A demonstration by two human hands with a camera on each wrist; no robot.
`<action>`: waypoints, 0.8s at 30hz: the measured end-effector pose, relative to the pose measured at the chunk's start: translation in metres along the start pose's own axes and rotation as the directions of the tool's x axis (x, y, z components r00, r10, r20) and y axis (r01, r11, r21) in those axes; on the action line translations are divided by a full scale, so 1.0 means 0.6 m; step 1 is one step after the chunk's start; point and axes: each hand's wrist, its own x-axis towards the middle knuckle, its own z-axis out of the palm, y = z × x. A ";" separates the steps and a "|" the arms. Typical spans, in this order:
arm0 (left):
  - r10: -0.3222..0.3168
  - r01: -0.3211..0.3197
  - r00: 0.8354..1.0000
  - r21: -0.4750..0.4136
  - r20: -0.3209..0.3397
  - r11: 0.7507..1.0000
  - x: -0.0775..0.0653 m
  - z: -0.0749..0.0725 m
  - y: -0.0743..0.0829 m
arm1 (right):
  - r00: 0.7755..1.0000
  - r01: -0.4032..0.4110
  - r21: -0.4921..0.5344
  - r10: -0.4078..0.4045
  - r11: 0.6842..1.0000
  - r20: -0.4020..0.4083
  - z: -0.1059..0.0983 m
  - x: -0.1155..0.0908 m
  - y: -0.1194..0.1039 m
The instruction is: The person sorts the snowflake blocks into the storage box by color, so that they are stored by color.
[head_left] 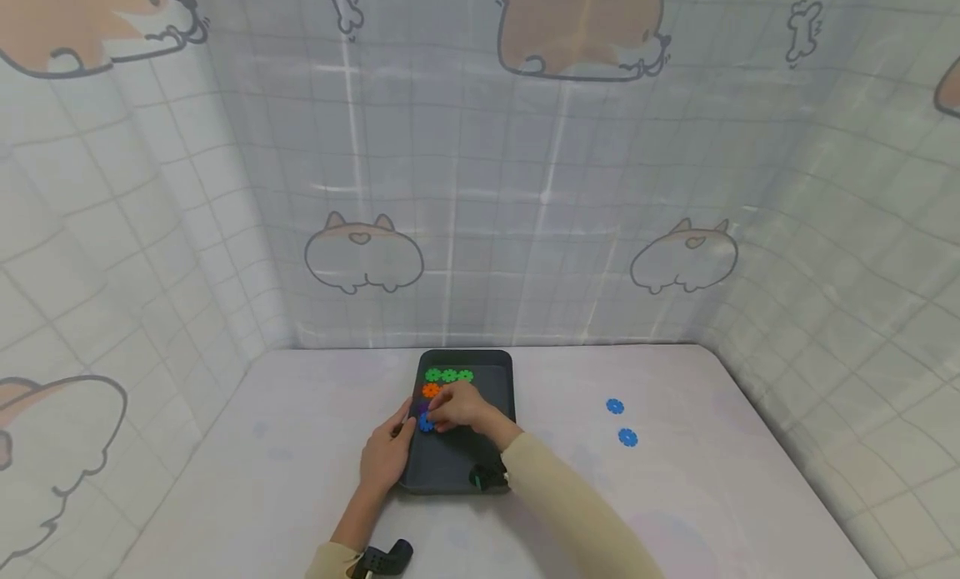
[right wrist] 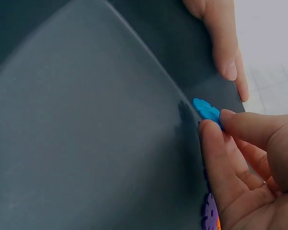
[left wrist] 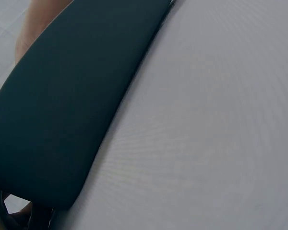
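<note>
A dark shallow tray (head_left: 442, 466) lies on the table. My left hand (head_left: 386, 456) grips its left edge, thumb over the rim, fingers outside the wall. Between right thumb and index finger, my right hand (head_left: 463, 406) pinches a blue flower-shaped disc (right wrist: 207, 110), tilted against the tray's inner side in the right wrist view. Green discs (head_left: 449, 376) form a row at the tray's far end. Nearer lie an orange disc (head_left: 431, 390) and a purple disc (right wrist: 210, 213), with the right hand covering part of these rows. The left wrist view shows mostly the tray's outer wall (left wrist: 72, 105).
Two more blue discs, a farther one (head_left: 615, 406) and a nearer one (head_left: 627, 437), lie on the white table (head_left: 300, 446) right of the tray. Curtains (head_left: 480, 187) with a grid and dog print enclose the table at the back and sides.
</note>
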 end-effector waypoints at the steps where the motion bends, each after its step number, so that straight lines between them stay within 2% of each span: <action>1: 0.001 -0.001 1.000 -0.002 0.000 1.000 0.000 0.000 0.000 | 1.000 0.002 -0.001 -0.002 1.000 0.001 0.000 0.000 0.000; 13: 0.034 -0.034 0.999 0.009 -0.007 0.999 0.001 0.002 -0.006 | 1.000 0.018 -0.026 -0.018 0.999 0.000 0.003 0.004 0.007; 24: 0.027 -0.027 1.000 0.003 -0.002 1.000 -0.001 0.000 -0.003 | 1.000 0.025 -0.075 -0.025 0.997 -0.010 0.009 0.002 0.002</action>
